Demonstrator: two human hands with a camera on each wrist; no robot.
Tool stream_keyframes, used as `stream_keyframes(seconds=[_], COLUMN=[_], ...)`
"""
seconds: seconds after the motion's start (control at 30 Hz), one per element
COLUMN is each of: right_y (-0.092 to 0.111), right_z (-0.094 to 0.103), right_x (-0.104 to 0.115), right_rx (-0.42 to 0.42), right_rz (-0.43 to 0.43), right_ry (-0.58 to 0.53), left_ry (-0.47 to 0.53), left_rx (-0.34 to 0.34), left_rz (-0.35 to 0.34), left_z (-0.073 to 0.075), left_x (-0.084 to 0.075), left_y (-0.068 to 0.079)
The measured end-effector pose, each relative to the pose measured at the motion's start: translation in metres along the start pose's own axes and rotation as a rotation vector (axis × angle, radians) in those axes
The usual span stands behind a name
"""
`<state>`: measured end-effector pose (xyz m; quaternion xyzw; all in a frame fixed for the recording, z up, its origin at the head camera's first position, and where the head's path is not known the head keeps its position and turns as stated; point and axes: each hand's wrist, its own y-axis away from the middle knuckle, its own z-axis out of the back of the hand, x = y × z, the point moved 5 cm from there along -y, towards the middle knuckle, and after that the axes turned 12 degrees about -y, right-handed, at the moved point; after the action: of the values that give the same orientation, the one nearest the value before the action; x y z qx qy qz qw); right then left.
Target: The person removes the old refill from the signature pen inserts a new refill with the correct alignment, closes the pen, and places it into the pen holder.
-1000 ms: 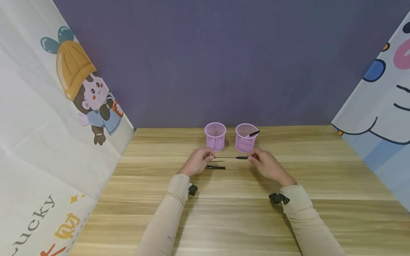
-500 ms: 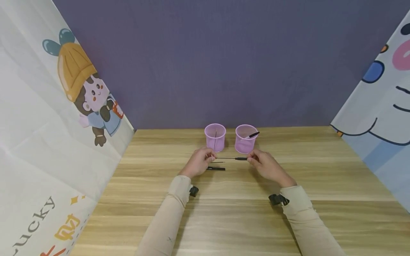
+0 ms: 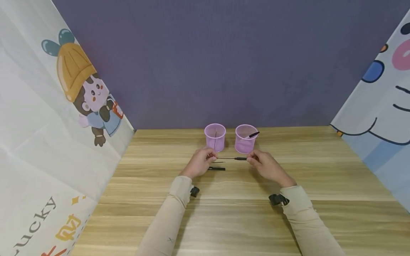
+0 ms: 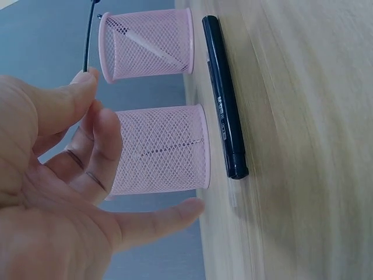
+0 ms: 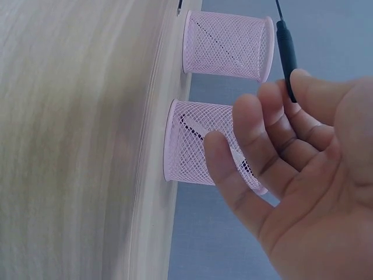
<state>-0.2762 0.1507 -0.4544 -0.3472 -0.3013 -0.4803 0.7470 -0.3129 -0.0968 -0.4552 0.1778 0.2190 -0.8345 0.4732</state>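
Note:
My left hand pinches the end of a thin, dark pen refill between thumb and index finger. The refill runs across to a slim black pen grip section, whose other end is pinched by the thumb and fingers of my right hand. Both are held in line above the table, in front of two pink mesh cups. Beneath them lies a capped black pen, partly covered by the left hand in the head view. Just behind that pen is another thin refill on the table.
The left mesh cup has a thin dark rod standing in it. In the right mesh cup leans a whitish pen barrel with a black end. A dark blue-grey panel rises behind the wooden table.
My left hand has shifted slightly right along with the refill's end, and the length showing between the hands is a little shorter. The right hand stays nearly still.

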Motion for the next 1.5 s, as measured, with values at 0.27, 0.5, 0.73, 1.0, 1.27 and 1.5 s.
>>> stream_keyframes(seconds=[0.27,0.5,0.73,1.0,1.27,1.5], right_y=[-0.0001,-0.0002,-0.0007,0.0007,0.0009,0.0004], right_z=[-0.0001,-0.0009,-0.0015,-0.0002,-0.0004,-0.0015], right_x=[-0.0006,0.0006,0.0002,-0.0004,0.0009,0.0013], right_rx=[0.0,0.016,0.018,0.012,0.003,0.018], right_rz=[0.0,-0.02,-0.033,-0.032,-0.019,-0.03], right_ry=[0.005,0.01,0.016,0.014,0.021,0.019], left_ry=[-0.007,-0.005,-0.022,-0.022,-0.036,-0.052], left_rx=[0.006,0.003,-0.009,-0.024,-0.029,-0.045], left_rz=[0.003,-0.003,-0.006,-0.014,-0.021,-0.025], left_z=[0.0004,0.0002,-0.0004,-0.0011,-0.003,-0.004], left_x=[-0.0025,-0.0054,-0.0072,-0.0081,-0.0073,-0.0077], left_y=[-0.0001,0.0004,0.0004,-0.0004,-0.0007,-0.0012])
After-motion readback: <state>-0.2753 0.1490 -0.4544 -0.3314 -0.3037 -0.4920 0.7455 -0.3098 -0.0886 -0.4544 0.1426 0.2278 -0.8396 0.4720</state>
